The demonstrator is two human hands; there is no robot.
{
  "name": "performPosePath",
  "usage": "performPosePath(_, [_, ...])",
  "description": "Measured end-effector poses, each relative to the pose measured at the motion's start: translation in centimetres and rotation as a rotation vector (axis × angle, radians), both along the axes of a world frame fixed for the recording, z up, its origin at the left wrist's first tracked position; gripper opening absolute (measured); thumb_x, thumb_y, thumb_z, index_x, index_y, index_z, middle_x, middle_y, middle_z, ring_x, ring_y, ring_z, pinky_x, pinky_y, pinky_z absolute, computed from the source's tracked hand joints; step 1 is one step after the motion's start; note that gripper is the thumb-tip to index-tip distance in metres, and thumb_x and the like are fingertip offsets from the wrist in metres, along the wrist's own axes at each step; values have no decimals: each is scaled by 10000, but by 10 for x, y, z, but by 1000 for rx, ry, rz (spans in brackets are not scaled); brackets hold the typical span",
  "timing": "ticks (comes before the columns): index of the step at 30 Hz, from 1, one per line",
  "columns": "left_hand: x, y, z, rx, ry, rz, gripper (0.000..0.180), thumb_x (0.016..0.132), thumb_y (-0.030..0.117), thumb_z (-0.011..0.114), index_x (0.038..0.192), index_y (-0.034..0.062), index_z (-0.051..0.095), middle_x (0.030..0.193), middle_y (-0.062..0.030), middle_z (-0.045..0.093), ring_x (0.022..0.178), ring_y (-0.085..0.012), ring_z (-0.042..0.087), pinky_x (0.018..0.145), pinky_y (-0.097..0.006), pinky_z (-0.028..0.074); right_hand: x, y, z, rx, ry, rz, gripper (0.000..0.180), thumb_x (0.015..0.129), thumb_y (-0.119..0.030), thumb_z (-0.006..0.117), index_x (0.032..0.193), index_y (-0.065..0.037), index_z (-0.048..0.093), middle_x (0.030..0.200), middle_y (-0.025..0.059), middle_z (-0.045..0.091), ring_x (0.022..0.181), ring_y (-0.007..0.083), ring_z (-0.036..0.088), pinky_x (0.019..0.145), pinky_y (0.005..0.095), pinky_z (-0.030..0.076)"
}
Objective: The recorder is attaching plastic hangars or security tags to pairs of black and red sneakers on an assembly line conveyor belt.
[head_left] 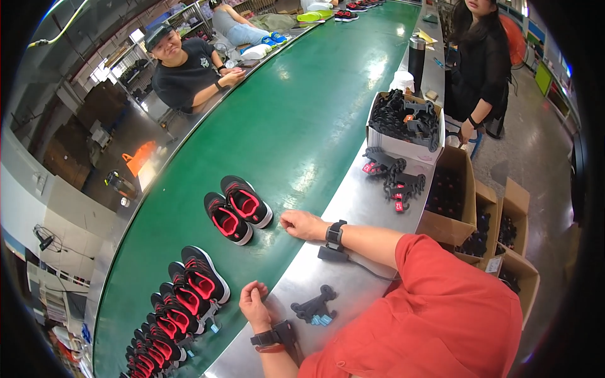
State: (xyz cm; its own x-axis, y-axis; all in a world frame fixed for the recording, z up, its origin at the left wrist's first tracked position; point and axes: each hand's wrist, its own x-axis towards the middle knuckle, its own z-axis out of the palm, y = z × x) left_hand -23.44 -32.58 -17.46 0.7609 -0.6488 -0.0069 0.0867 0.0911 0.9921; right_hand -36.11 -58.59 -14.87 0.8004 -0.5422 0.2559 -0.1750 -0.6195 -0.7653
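Observation:
My left hand (254,307) rests at the near edge of the green belt, its fingers loosely bent and apart, holding nothing. At the same edge, farther right, my right hand (304,225) lies with its fingers curled in and nothing visible in them. Just beyond it on the belt stands a pair of black shoes (238,210) with red linings and white soles. To the left runs a row of similar black-and-red shoes (183,302), some with light-blue tags. Beside my left wrist lie black plastic shoe hangers (313,305) with light-blue size tags.
On the metal ledge (343,268) to my right are more black hangers (394,173) with red tags. Beyond them stands a white box (403,146) heaped with hangers. Open cartons (463,220) sit beside the ledge. People are across the belt and at the far right.

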Motion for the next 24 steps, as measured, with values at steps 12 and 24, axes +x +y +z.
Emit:
performPosePath(12, [8, 6, 3, 28, 15, 45, 148, 928, 23, 479, 981, -29, 607, 840, -95, 651, 725, -164, 627, 684, -293, 541, 10, 9, 0, 15, -19, -27, 60, 817, -94, 516, 872, -72, 522, 860, 139, 576, 837, 344, 572, 721, 422, 459])
performPosePath(24, [-5, 17, 23, 64, -8, 47, 143, 922, 15, 474, 987, -16, 597, 818, -98, 638, 696, -173, 629, 650, -287, 537, -4, 21, 21, 83, 37, -5, 65, 779, -64, 517, 842, -62, 499, 850, 129, 562, 833, 328, 561, 719, 422, 442])
